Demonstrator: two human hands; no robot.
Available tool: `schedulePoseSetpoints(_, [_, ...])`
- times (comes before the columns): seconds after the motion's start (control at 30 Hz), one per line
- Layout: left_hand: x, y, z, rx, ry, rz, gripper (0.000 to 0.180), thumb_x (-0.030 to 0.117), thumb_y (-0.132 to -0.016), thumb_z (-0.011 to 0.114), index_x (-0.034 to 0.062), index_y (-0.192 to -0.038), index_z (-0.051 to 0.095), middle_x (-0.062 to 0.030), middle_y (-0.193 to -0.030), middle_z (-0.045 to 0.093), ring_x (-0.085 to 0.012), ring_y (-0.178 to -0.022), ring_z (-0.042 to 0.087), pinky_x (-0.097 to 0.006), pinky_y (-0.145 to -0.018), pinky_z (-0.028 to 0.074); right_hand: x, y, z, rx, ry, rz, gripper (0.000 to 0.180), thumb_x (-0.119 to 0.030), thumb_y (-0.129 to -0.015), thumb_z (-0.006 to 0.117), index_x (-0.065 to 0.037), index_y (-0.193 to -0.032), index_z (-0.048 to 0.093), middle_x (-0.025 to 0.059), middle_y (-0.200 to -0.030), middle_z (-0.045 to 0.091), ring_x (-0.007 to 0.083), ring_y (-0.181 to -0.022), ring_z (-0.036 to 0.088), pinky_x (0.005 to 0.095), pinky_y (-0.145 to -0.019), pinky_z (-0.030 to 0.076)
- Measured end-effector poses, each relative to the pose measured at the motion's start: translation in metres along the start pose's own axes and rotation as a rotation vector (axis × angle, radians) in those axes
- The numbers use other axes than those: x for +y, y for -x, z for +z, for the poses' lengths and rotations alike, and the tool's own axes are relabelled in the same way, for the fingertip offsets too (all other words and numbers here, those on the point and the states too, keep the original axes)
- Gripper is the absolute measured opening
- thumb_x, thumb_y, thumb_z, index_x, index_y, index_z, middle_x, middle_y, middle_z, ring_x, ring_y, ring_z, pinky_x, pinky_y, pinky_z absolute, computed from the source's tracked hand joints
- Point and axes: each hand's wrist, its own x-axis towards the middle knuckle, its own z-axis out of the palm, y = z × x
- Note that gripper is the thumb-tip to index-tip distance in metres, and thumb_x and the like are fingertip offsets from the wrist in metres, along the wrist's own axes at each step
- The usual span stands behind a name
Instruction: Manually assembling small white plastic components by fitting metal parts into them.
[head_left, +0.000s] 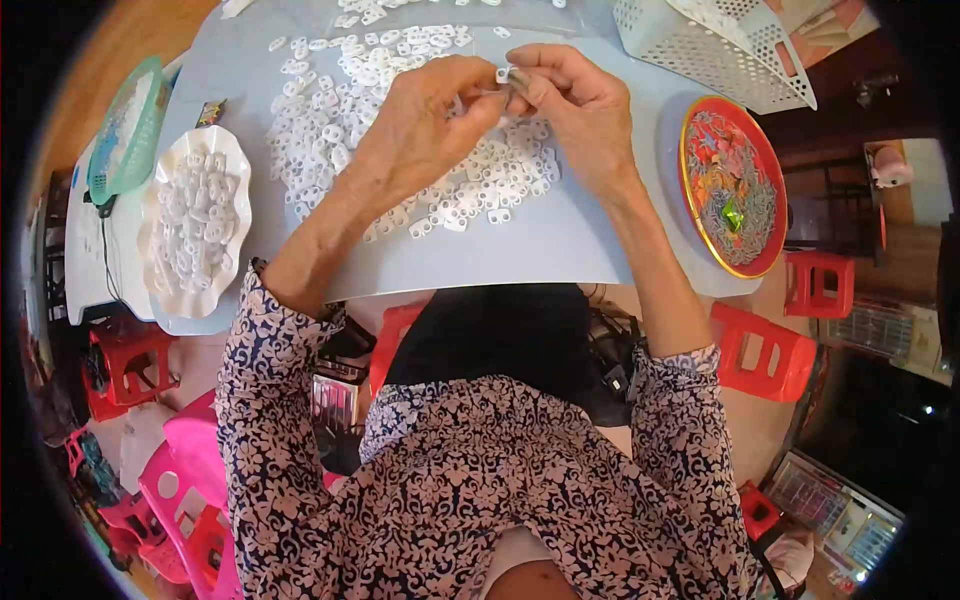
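Above the far half of the table, my left hand [430,115] and my right hand [585,115] meet, fingertips almost touching. Between them is a small white plastic piece [503,75] with holes, pinched in my left fingers. My right thumb and forefinger press together right beside it; whatever they hold is too small to make out. Under and around my left hand spreads a loose heap of similar white plastic pieces [325,135], some lying singly toward the near edge.
A scalloped white dish [243,240] of whitish pieces stands left, near a green basket [155,130]. At right sits a red gold-rimmed bowl [692,215] with many small grey parts, below a white perforated basket [700,60]. Red stools [765,350] stand beyond the grey table [480,265].
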Motion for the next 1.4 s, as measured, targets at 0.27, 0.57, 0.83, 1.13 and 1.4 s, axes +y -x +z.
schedulePoseSetpoints(0.27, [0.002,0.002,0.002,-0.003,0.134,-0.121,0.015,0.014,-0.088,0.058,-0.0008,-0.089,0.061,-0.004,-0.067,0.054,-0.009,-0.062,0.046,-0.025,-0.055,0.038,0.007,0.0,-0.001,-0.049,-0.012,-0.039,0.011,-0.007,-0.087,0.062,0.0,-0.095,0.066,0.0016,-0.074,0.065,0.0052,-0.065,0.057,0.019,-0.058,0.048])
schedulePoseSetpoints(0.57, [0.001,0.001,0.001,-0.007,0.375,-0.171,0.019,0.018,-0.09,0.054,0.0012,-0.087,0.064,0.002,-0.068,0.056,-0.0039,-0.062,0.045,-0.02,-0.057,0.035,0.006,0.004,-0.005,-0.026,0.097,-0.083,0.013,-0.012,-0.086,0.064,0.0,-0.089,0.067,-0.0008,-0.069,0.062,0.0042,-0.06,0.051,0.0194,-0.053,0.042])
schedulePoseSetpoints(0.83, [0.001,0.003,-0.001,0.019,0.434,-0.193,0.02,0.017,-0.089,0.053,0.0,-0.082,0.064,0.0003,-0.065,0.055,-0.006,-0.065,0.049,-0.021,-0.063,0.04,-0.02,0.004,-0.059,-0.108,0.584,-0.074,0.014,-0.015,-0.086,0.063,-0.002,-0.085,0.067,0.0007,-0.064,0.06,0.0048,-0.058,0.051,0.0226,-0.053,0.042])
schedulePoseSetpoints(1.13, [0.0,0.005,0.001,-0.021,0.374,-0.207,0.022,0.019,-0.089,0.052,0.0017,-0.08,0.064,0.0005,-0.064,0.055,-0.0051,-0.061,0.046,-0.022,-0.058,0.037,-0.018,0.018,-0.063,-0.294,1.095,-0.241,0.013,-0.008,-0.082,0.06,-0.001,-0.091,0.066,0.0144,-0.08,0.063,0.0296,-0.07,0.059,0.0353,-0.065,0.047])
schedulePoseSetpoints(1.4, [0.001,0.006,0.003,-0.025,0.364,-0.178,0.021,0.019,-0.089,0.053,0.0024,-0.081,0.064,0.0013,-0.063,0.055,-0.0046,-0.059,0.044,-0.022,-0.056,0.036,-0.013,0.008,-0.051,-0.417,1.357,-0.255,0.011,-0.007,-0.079,0.058,0.003,-0.081,0.063,0.0179,-0.082,0.062,0.0373,-0.075,0.059,0.043,-0.067,0.047])
